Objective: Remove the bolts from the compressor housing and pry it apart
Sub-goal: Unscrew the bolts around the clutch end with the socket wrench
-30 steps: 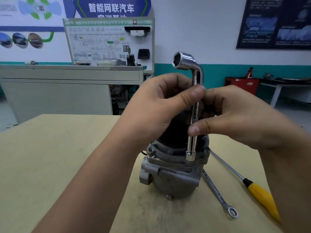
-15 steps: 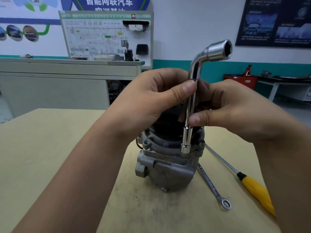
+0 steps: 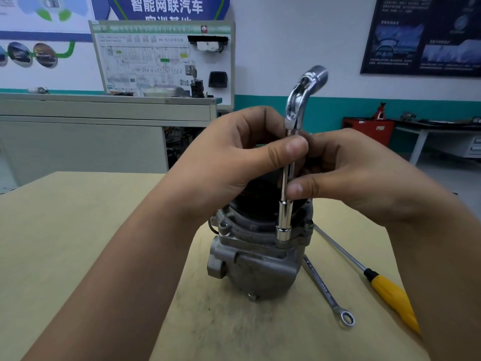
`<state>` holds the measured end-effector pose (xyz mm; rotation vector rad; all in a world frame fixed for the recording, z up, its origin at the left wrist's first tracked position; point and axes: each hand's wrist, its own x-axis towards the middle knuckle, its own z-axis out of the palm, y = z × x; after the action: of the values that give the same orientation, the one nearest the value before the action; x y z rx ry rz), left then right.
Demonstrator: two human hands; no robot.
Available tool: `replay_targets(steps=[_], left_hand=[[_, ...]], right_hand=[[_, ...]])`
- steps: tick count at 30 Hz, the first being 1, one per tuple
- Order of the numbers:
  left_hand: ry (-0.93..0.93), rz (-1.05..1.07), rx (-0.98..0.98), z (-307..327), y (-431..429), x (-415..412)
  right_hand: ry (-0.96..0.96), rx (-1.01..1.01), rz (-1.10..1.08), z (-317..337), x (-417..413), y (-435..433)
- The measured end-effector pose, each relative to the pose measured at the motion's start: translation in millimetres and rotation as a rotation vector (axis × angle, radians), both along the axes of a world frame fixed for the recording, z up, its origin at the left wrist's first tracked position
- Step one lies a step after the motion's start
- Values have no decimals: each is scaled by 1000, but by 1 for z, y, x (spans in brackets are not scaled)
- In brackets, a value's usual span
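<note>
A grey cast compressor housing stands upright on the wooden table, with a black part on top mostly hidden behind my hands. A chrome L-shaped socket wrench stands vertically, its lower socket seated over a bolt on the housing flange and its bent head pointing away at the top. My left hand pinches the shaft high up with the thumb. My right hand pinches it lower down. Another bolt head shows on the flange's left side.
A combination spanner lies on the table right of the housing, ring end toward me. A yellow-handled screwdriver lies beside it, partly under my right forearm. A grey cabinet and a training board stand behind the table.
The wrench's bent head has swung round from pointing left, to right, to pointing away, as my fingers twirl the shaft. The socket stays on the same bolt.
</note>
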<state>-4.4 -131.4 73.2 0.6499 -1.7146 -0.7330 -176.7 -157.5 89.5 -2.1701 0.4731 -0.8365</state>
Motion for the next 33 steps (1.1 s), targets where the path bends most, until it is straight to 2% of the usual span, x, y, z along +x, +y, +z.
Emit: replay_targets(steps=[9,16,24,33], left_hand=[[53,-110,11,-1,0,1],[59,-90,20,0,0,1],[77,2,2,-2,-3,1],[99,31,21,-1,-1,-1]], right_hand=[[78,-95,-52,-1,0,-2],[84,-109,-60,-1,0,-1],[36,-25,23,0,-1,0],[-61,42,21,-2,3,0]])
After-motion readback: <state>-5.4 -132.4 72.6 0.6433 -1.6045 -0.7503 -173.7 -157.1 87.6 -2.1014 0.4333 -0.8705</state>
